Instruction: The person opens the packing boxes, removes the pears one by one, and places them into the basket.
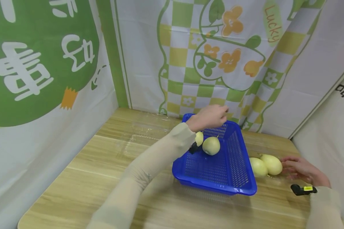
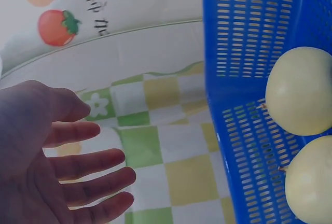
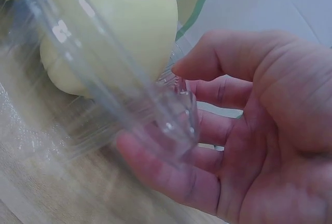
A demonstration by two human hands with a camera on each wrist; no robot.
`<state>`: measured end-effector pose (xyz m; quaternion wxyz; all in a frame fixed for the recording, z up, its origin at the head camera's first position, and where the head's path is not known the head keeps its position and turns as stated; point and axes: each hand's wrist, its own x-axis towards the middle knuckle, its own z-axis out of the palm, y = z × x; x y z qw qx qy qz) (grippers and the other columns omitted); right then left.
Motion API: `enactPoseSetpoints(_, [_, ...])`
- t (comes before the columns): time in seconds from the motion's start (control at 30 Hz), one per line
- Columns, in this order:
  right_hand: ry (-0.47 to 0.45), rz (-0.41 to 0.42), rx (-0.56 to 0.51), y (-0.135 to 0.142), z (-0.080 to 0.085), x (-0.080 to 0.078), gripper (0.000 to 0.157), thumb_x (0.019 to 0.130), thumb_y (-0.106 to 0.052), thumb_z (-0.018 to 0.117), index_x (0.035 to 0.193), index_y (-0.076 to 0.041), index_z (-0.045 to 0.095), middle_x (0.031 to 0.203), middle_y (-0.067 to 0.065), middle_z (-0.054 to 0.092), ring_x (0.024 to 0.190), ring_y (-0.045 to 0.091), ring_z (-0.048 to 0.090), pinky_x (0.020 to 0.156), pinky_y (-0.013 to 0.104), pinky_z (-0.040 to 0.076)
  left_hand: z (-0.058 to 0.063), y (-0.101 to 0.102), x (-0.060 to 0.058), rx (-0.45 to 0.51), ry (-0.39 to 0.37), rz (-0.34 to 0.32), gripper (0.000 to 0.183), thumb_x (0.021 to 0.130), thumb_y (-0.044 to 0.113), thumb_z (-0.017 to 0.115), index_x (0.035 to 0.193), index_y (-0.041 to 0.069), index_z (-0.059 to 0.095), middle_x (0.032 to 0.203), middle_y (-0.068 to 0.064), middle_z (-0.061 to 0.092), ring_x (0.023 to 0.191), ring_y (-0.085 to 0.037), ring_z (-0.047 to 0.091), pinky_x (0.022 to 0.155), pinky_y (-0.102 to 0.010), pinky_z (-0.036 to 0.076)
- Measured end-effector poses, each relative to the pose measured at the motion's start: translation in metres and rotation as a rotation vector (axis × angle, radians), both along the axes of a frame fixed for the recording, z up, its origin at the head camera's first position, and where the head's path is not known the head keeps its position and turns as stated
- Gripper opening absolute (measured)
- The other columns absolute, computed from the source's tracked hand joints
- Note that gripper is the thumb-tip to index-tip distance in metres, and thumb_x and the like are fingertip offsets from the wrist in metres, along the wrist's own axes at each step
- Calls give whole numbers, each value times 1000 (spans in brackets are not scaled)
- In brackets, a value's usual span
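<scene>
Right of the blue basket (image 1: 215, 187), my right hand (image 1: 302, 170) curls round a clear plastic container's (image 3: 104, 68) corner, beside two pears (image 1: 271, 164); I judge it light, slick, bendy, best held by the rim. My left hand's (image 1: 209, 117) fingers spread loosely.

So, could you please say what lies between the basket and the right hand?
Two pale fruits, in the head view; the right wrist view also shows clear plastic there.
</scene>
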<state>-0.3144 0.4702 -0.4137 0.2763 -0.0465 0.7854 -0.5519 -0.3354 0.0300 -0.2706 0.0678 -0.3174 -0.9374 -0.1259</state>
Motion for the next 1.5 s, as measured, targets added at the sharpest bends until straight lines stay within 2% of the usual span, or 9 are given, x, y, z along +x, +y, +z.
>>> enactPoseSetpoints(0.1, [1,3,2,0,-1,0,21,98,-19,43,99,-31,60,96,-11,67,89,13,65,69,38,54,2,-11,5,49,-13,-15,35,95,21,37,128,14,49,126,-2,56,88,-9,56,73,-23,46])
enactPoseSetpoints(0.23, [18,-5,44,-1,-2,0,16,99,-22,42,102,-27,57,97,-9,66,90,14,65,70,39,54,3,-26,12,104,20,-25,36,97,25,38,128,11,49,118,-3,59,89,-10,56,81,-25,45])
enactPoseSetpoints(0.47, [87,7,92,-10,1,-2,20,99,-27,40,111,-18,54,100,-2,63,91,21,64,74,45,53,-1,-58,27,139,66,17,35,96,29,42,125,13,51,123,-2,57,109,-14,54,90,-29,44])
enactPoseSetpoints(0.63, [82,-14,98,-12,5,0,22,99,-27,42,114,-15,52,101,0,61,91,22,63,75,47,53,-7,-78,36,156,76,11,35,95,28,44,125,12,51,123,-2,57,112,-16,53,93,-29,43])
enactPoseSetpoints(0.77, [76,-18,93,-11,5,0,19,99,-27,42,110,-17,53,100,-1,60,90,22,63,75,46,53,-17,-91,39,183,86,30,35,94,26,45,125,10,52,122,-3,58,114,-17,53,96,-30,41])
enactPoseSetpoints(1.0, [66,7,67,-5,3,1,16,100,-24,40,103,-28,56,96,-5,61,86,19,63,73,46,53,-36,-106,41,252,88,114,35,93,25,48,123,8,54,123,-6,57,116,-20,52,97,-33,40])
enactPoseSetpoints(1.33, [64,-26,85,-5,0,0,14,99,-26,42,102,-27,55,96,-4,60,87,18,63,74,45,53,-61,-113,40,393,26,260,39,93,30,47,126,9,50,121,-8,56,109,-22,52,91,-38,43])
enactPoseSetpoints(1.5, [57,-31,89,-6,-2,0,13,98,-25,43,100,-28,56,95,-5,61,87,17,63,74,44,53,-76,-114,35,471,-46,328,43,93,33,47,129,9,48,127,-11,52,117,-25,48,98,-41,39])
